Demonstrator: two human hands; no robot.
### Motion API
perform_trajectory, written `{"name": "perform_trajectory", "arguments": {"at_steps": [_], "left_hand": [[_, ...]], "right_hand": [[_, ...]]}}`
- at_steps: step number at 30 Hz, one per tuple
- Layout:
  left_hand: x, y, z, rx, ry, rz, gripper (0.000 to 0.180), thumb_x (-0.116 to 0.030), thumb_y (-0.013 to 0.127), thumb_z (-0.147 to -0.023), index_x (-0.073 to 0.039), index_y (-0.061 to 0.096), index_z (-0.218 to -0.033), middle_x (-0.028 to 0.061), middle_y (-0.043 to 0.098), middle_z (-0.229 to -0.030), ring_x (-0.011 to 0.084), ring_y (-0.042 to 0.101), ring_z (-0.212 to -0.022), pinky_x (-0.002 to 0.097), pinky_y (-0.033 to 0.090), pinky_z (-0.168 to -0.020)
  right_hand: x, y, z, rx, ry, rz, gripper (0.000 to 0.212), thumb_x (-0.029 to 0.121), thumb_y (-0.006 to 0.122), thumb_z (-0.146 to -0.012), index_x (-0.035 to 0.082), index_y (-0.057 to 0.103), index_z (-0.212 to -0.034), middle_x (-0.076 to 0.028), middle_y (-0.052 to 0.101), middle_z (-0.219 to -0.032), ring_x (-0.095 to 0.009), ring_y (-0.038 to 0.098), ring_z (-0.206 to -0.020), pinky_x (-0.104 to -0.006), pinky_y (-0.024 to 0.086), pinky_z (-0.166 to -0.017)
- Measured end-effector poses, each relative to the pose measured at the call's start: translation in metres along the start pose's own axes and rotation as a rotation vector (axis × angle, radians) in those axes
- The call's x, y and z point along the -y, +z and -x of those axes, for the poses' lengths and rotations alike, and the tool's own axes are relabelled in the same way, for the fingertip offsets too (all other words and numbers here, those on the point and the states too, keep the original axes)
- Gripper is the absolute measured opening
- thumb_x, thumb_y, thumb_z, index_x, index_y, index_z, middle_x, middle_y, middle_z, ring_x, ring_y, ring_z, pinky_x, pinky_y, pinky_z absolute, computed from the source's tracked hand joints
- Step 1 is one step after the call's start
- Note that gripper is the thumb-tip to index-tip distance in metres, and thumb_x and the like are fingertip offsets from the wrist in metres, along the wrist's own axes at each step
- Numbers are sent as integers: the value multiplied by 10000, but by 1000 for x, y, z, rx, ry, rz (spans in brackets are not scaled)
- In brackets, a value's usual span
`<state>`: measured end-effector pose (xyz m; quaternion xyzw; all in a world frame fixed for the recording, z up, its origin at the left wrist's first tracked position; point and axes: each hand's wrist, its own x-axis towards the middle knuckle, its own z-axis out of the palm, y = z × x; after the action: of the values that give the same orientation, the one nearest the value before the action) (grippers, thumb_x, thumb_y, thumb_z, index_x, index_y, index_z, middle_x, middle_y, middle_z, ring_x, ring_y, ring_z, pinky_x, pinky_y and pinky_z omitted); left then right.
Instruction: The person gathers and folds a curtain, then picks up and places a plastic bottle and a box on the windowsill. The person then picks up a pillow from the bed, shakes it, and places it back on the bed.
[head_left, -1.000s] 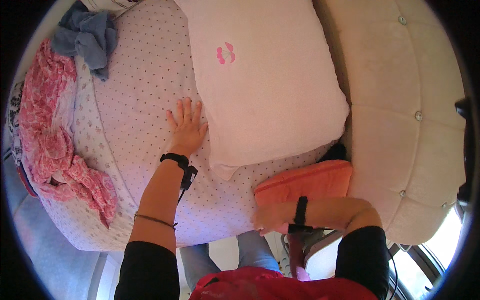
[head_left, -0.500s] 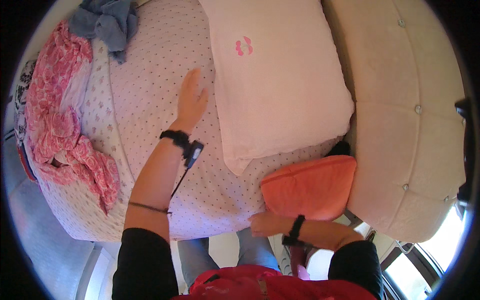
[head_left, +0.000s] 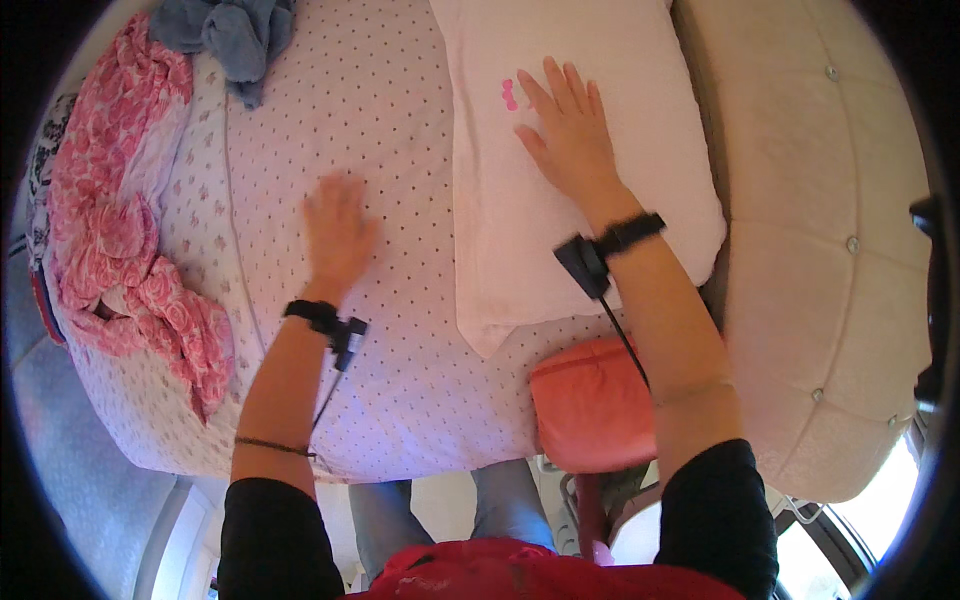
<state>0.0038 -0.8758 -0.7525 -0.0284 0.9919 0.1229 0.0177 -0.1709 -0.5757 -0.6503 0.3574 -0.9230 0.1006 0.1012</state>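
A pale pink pillow (head_left: 560,260) with a small bright pink motif lies on the bed beside the headboard. Over its upper part my right hand (head_left: 572,135) is spread flat, fingers apart, and holds nothing. Left of the pillow, my left hand (head_left: 340,235) is over the dotted bed sheet (head_left: 410,290); it looks open and empty, its fingers a little blurred. Whether either palm presses down on the cloth I cannot tell. An orange cushion (head_left: 590,405) sits at the near edge of the bed, partly covered by my right forearm.
A padded beige headboard (head_left: 790,250) with shiny buttons borders the right side. At the left lie a pink-and-white patterned cloth (head_left: 120,240) and a blue-grey cloth (head_left: 240,40). A chair-like frame (head_left: 630,520) stands below the cushion.
My right hand has moved from beside the orange cushion up onto the pillow. My left hand has shifted left and nearer to me, away from the pillow's edge.
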Motion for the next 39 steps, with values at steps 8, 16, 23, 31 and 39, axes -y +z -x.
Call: {"name": "perform_trajectory", "arguments": {"at_steps": [8, 16, 23, 31, 39], "left_hand": [[76, -10, 0, 124, -104, -154, 680, -439, 485, -960, -224, 251, -1561, 111, 162, -1635, 337, 95, -1510, 635, -26, -1154], [82, -11, -4, 104, -76, -113, 670, -430, 501, -935, -228, 305, -1543, 103, 174, -1632, 347, 104, -1505, 628, -20, -1163], [87, -6, -4, 55, -50, -74, 703, -439, 529, -902, -236, 316, -1540, 85, 172, -1636, 329, 100, -1509, 620, -30, -1167], [87, -8, -4, 132, -88, -52, 690, -443, 526, -901, -248, 331, -1533, 79, 168, -1637, 314, 88, -1513, 617, -36, -1169], [87, -7, -3, 77, -46, -61, 705, -409, 533, -882, -196, 337, -1525, 127, 198, -1620, 352, 105, -1502, 615, -35, -1172]], "right_hand": [[138, 6, 131, 902, -291, -753, 456, 242, 604, -886, 21, 560, -1283, -186, 553, -1357, -320, 498, -1299, -438, 362, -1123], [7, 98, -164, 121, 322, -167, 488, 198, 667, -859, -34, 534, -1268, -228, 571, -1223, -369, 541, -1180, -438, 450, -1006], [24, 121, -186, 351, 362, 99, 463, 160, 677, -836, -59, 542, -1222, -261, 573, -1215, -354, 627, -1053, -433, 535, -870], [6, 100, -153, 241, -51, -289, 387, 114, 537, -869, -45, 567, -1220, -235, 610, -1177, -358, 566, -1150, -505, 424, -1021], [31, 73, -54, 462, -379, 391, 528, 203, 543, -877, -161, 523, -1259, -272, 517, -1366, -402, 434, -1332, -482, 239, -1186]]}}
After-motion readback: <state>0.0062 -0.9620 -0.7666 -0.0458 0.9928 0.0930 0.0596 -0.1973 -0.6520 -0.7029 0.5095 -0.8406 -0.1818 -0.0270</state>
